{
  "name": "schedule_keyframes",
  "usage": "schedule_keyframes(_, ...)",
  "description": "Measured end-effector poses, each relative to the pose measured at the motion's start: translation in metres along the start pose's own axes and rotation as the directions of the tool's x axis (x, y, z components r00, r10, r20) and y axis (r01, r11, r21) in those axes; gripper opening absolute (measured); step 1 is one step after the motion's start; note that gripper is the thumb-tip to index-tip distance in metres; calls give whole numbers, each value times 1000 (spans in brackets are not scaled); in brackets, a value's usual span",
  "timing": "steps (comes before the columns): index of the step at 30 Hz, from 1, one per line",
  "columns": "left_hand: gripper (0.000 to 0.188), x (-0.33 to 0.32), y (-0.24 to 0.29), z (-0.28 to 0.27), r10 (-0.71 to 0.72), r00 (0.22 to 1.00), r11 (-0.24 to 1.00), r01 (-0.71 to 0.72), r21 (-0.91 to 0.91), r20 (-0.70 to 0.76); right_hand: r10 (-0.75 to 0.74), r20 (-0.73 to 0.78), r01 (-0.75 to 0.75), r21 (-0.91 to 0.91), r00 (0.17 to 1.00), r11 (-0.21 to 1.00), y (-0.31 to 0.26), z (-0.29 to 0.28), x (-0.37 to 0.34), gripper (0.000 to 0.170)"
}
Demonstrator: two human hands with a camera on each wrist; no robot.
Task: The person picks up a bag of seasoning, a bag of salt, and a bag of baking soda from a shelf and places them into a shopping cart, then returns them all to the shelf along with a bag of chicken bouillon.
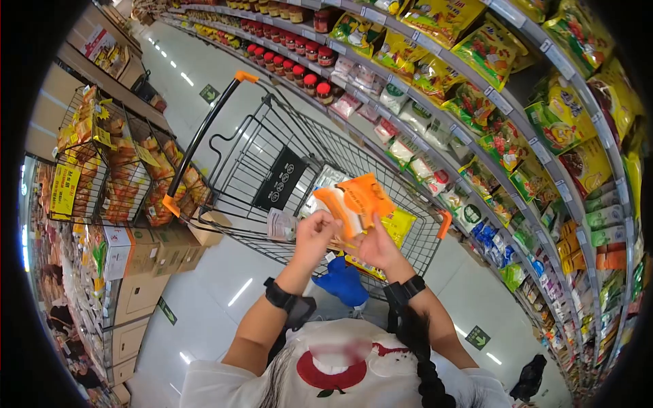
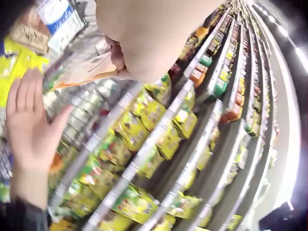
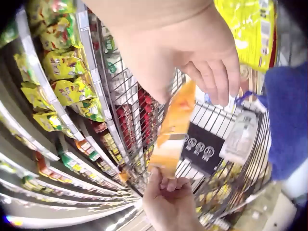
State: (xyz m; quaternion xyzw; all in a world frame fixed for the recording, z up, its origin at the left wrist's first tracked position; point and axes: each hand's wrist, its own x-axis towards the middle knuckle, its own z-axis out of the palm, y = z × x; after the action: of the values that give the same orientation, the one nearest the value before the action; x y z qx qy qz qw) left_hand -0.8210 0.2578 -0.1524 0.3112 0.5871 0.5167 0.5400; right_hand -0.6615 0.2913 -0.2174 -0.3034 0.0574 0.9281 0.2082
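My left hand (image 1: pixel 314 238) pinches the edge of an orange packet (image 1: pixel 357 204) above the shopping cart. In the right wrist view the left hand (image 3: pixel 171 207) has thumb and fingers on the lower end of the packet (image 3: pixel 169 139). My right hand (image 1: pixel 378 250) is beside the packet; in the left wrist view this hand (image 2: pixel 31 120) shows its palm with straight fingers. The right wrist view has its fingers loosely extended by the packet's upper end; whether they touch it cannot be told.
The wire cart (image 1: pixel 252 163) holds a yellow bag (image 1: pixel 399 224) and other packs. A blue item (image 1: pixel 343 282) is at the cart's near side. Shelves with bagged goods (image 1: pixel 469 109) and red-lidded jars (image 1: pixel 299 71) run along the right; wire racks (image 1: pixel 129 163) and cartons (image 1: pixel 160 248) are left.
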Motion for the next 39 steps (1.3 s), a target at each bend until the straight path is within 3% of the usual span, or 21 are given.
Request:
schedule_keyframes(2, 10, -21, 11, 14, 171, 978, 985, -170, -23, 118, -450, 123, 433, 143, 884, 890, -8, 33, -17, 46)
schedule_keyframes(4, 10, -28, 1, 27, 270, 951, 962, -272, -9, 148, -552, 149, 529, 170, 820, 831, -24, 48, -40, 39)
schedule_keyframes(5, 11, -29, -2, 32, 361, 918, 930, -367, 1, 166, -627, 156, 625, 63, 763, 778, -30, 51, -51, 39)
schedule_keyframes(7, 10, -29, -4, 37, 332, 920, 941, -339, -3, 209, -762, 192, 784, -92, 619, 614, -38, 60, -72, 36)
schedule_keyframes(10, 9, -39, -8, 44, 244, 941, 965, -259, 34, 236, -786, 168, 803, -123, 595, 583, -39, 57, -91, 33)
schedule_keyframes(12, 8, -44, -2, 51, 114, 945, 994, -109, -34, 308, -805, 135, 816, -119, 578, 566, -35, 50, -100, 34)
schedule_keyframes(14, 13, -44, -8, 56, 163, 930, 987, -154, -52, 331, -826, 106, 832, -100, 554, 545, -39, 48, -108, 34)
schedule_keyframes(17, 17, -42, -13, 51, 93, 714, 726, -526, 444, 694, -859, 175, 815, -451, 481, 365, -45, 32, -122, 32)
schedule_keyframes(18, 16, -36, -26, 47, 84, 712, 589, -599, 542, 697, -853, 157, 805, -449, 498, 387, -48, 19, -120, 32)
schedule_keyframes(20, 17, -24, -55, 31, 123, 775, 374, -615, 694, 620, -797, 197, 442, -892, 570, 95, -59, -16, -105, 29)
schedule_keyframes(21, 18, -21, -64, 22, 82, 838, 349, -531, 772, 540, -838, 231, 240, -963, 494, -124, -58, -52, -83, 31)
schedule_keyframes(23, 19, -13, -79, -2, 88, 899, 334, -433, 837, 430, -838, 43, -99, -988, 544, -115, -37, -81, -64, 34)
schedule_keyframes(25, 22, -1, -82, -31, 40, 945, 380, -316, 869, 326, -747, -170, 154, -927, 643, 343, -17, -122, -38, 30)
schedule_keyframes(27, 25, 8, -89, -63, -32, 973, 418, -193, 888, 227, -711, -224, 151, -893, 666, 423, -7, -173, -5, 31)
schedule_keyframes(29, 30, 24, -97, -96, -121, 992, 208, -2, 978, 28, -680, -286, 154, -847, 675, 509, -9, -189, 9, 31)
schedule_keyframes(31, 32, 46, -102, -124, -140, 990, 156, 49, 987, -27, -692, -393, -130, -907, 605, 401, -13, -182, 11, 41)
schedule_keyframes(32, 33, 55, -110, -137, -153, 985, 116, 103, 988, -84, -685, -406, -139, -901, 605, 411, -12, -175, 11, 41)
schedule_keyframes(34, 34, 85, -129, -163, -209, 968, 68, 157, 985, -140, -826, -465, -667, -729, 319, 153, -10, -157, 10, 48)
schedule_keyframes(35, 33, 97, -134, -173, -170, 971, 76, 183, 980, -169, -809, -438, -706, -707, 393, 40, -8, -170, 16, 49)
schedule_keyframes(37, 26, 107, -140, -188, -97, 974, 136, 215, 967, -203, -792, -437, -692, -722, 427, 25, 4, -175, 26, 49)
schedule_keyframes(39, 25, 120, -163, -212, -198, 965, 91, 191, 977, -170, -795, -373, -608, -794, 479, 6, 17, -163, 28, 50)
